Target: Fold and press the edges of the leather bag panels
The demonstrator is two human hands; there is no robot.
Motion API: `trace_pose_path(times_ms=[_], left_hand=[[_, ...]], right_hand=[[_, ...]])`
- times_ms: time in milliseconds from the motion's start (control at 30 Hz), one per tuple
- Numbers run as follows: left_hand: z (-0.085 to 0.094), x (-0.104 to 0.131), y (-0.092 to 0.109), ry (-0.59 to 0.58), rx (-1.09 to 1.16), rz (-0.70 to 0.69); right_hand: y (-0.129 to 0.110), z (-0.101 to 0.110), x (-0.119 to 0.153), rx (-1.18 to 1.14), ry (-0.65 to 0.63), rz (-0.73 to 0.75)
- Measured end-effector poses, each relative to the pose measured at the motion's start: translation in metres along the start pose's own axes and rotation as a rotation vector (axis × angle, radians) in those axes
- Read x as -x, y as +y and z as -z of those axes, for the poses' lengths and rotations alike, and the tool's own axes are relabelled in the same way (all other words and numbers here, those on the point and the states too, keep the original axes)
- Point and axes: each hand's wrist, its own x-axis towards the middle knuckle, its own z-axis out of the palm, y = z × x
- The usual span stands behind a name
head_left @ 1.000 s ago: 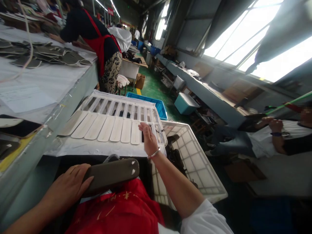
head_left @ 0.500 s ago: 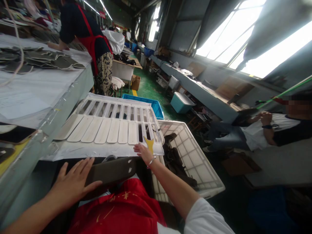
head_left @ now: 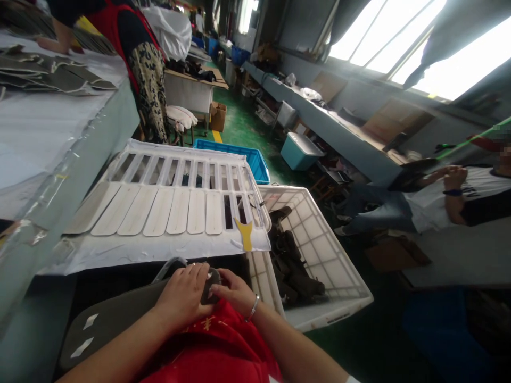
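Note:
A long dark grey panel with rounded ends (head_left: 123, 306) lies across my lap over the red apron (head_left: 223, 335). Two white tabs show at its left end, and another pale tab shows at the right end between my hands. My left hand (head_left: 186, 290) is wrapped over the panel near its right end, fingers together on top and thumb on the near side. With thumb and fingers closed, my right hand (head_left: 235, 292) grips the tip of that same end. Just beyond is a white slotted rack (head_left: 159, 252) holding a row of flat pale strips (head_left: 154, 210) and a yellow forked piece (head_left: 244, 234).
A white crate (head_left: 339, 276) with dark pieces (head_left: 293, 260) stands at the right of the rack. Behind it sits a blue crate (head_left: 255, 162). A covered worktable (head_left: 96, 127) is on the left, where a co-worker in a red apron leans. Another person sits at the right.
My left hand has moved right along the panel onto its right end. My right hand has come back from the rack's front edge to that end. The view has tilted down slightly.

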Motion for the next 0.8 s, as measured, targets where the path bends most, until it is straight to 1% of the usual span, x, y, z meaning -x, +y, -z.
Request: trace_pose_path(times_ms=[133,233,333,400,433,500,533,567,600,633,667,700,733,767,800], left_hand=[[0.002,-0.009,0.0,-0.004,0.007,0.02],[0.006,-0.013,0.001,-0.001,0.046,0.05],[0.011,-0.011,0.005,-0.01,0.087,0.069],[0.015,-0.007,0.004,-0.008,0.081,0.079],[0.017,-0.002,0.002,0.012,0.097,0.057],[0.025,0.016,-0.007,0.122,0.173,0.015],[0.029,0.03,-0.013,0.204,0.214,0.019],[0.034,0.048,-0.021,0.305,0.254,0.056],[0.038,0.068,-0.032,0.402,0.291,0.131],[0.041,0.089,-0.044,0.517,0.331,0.247],[0.041,0.11,-0.058,0.616,0.396,0.395],[0.04,0.129,-0.073,0.647,0.507,0.554],[0.038,0.146,-0.087,0.655,0.655,0.678],[0.034,0.159,-0.099,0.602,0.84,0.759],[0.03,0.168,-0.109,0.539,1.025,0.795]], right_hand=[[0.003,-0.002,-0.007,-0.004,0.045,0.015],[0.001,-0.006,-0.009,-0.062,0.032,0.029],[-0.004,-0.011,-0.007,-0.052,0.046,0.053],[-0.008,-0.013,-0.007,-0.027,0.032,0.016],[-0.009,-0.014,-0.007,-0.02,0.02,-0.006],[-0.011,-0.014,-0.009,-0.001,0.025,-0.049],[-0.013,-0.014,-0.009,0.021,0.033,-0.072],[-0.014,-0.013,-0.008,0.052,0.04,-0.094],[-0.015,-0.013,-0.007,0.087,0.043,-0.11],[-0.015,-0.012,-0.006,0.121,0.043,-0.119],[-0.015,-0.012,-0.006,0.147,0.037,-0.122],[-0.015,-0.011,-0.006,0.162,0.025,-0.12],[-0.014,-0.009,-0.007,0.162,0.005,-0.116],[-0.014,-0.008,-0.009,0.153,-0.018,-0.113],[-0.013,-0.006,-0.011,0.14,-0.041,-0.115]])
